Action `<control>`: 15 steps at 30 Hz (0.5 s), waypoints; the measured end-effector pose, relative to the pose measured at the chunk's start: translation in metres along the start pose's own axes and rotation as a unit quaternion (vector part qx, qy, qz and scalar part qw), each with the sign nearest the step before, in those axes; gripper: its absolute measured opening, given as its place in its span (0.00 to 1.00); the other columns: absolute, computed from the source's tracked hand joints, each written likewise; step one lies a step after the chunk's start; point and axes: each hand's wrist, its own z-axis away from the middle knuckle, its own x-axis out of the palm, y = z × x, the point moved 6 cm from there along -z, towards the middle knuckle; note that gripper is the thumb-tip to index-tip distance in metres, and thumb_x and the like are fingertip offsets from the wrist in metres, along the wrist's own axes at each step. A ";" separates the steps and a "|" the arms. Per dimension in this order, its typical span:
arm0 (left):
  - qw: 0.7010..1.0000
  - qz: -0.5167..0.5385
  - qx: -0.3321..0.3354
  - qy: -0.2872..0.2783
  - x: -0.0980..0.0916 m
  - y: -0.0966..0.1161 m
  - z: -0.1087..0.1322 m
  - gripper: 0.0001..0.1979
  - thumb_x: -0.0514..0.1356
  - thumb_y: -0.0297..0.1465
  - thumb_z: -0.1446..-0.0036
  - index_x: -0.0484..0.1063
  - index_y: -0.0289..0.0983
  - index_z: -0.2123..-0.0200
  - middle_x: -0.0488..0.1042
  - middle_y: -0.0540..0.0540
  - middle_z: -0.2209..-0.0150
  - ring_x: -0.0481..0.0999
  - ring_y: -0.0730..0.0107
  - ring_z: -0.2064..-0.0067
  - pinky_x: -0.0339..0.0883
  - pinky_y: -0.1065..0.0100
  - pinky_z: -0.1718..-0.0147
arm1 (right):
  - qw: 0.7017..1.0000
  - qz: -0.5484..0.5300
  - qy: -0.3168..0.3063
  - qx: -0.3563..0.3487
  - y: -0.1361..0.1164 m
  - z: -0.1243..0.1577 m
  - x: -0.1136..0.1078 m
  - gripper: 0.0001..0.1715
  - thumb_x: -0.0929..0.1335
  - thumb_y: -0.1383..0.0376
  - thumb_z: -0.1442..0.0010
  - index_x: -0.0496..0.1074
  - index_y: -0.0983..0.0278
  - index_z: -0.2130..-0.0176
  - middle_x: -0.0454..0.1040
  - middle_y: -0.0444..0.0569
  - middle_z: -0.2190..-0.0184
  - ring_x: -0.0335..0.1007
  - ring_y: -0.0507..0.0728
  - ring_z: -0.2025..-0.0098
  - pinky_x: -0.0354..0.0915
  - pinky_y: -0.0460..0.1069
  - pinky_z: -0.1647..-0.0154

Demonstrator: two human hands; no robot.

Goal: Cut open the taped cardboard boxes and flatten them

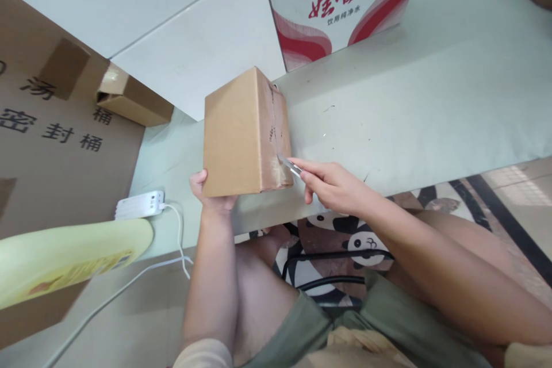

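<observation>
A brown cardboard box (232, 135) rests near the front edge of the table, its taped side (279, 126) turned to the right. My left hand (211, 194) grips the box at its lower left corner, thumb on the near face and the other fingers mostly hidden beneath. In my right hand (330, 184) is a utility knife (291, 165), held between thumb and fingers. Its blade tip touches the taped side along the seam, toward the lower end. A dark line runs along the seam above the blade.
A white and red water carton (340, 11) stands at the back. On the left are a large printed cardboard box (52, 126), a smaller box (133, 95), a white power bank (140, 204) with a cable (179, 230), and a yellow-green bottle (73, 253). Small scraps lie on the pale tabletop (388, 109).
</observation>
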 end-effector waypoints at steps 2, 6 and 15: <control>1.000 -0.001 -0.014 0.004 0.000 -0.004 0.001 0.27 0.60 0.43 0.55 0.80 0.36 0.53 0.84 0.42 0.61 0.82 0.58 0.65 0.77 0.65 0.68 | 1.000 0.010 -0.005 0.002 0.001 0.001 -0.001 0.32 0.59 0.60 0.28 0.64 0.57 0.28 0.75 0.41 0.76 0.59 0.48 0.80 0.61 0.45 0.72; 1.000 0.002 -0.024 0.009 0.000 -0.007 0.001 0.26 0.59 0.42 0.55 0.80 0.36 0.55 0.84 0.43 0.64 0.83 0.58 0.65 0.77 0.65 0.68 | 0.999 0.023 -0.024 0.001 0.000 0.002 0.000 0.31 0.59 0.62 0.27 0.64 0.58 0.29 0.75 0.40 0.76 0.61 0.49 0.80 0.61 0.45 0.71; 0.999 -0.015 -0.039 0.031 -0.005 -0.013 0.002 0.30 0.59 0.40 0.54 0.79 0.34 0.48 0.84 0.41 0.62 0.84 0.52 0.59 0.80 0.62 0.65 | 0.996 0.077 -0.051 0.022 0.002 0.002 0.002 0.30 0.58 0.61 0.27 0.66 0.60 0.30 0.75 0.41 0.77 0.65 0.50 0.77 0.62 0.45 0.69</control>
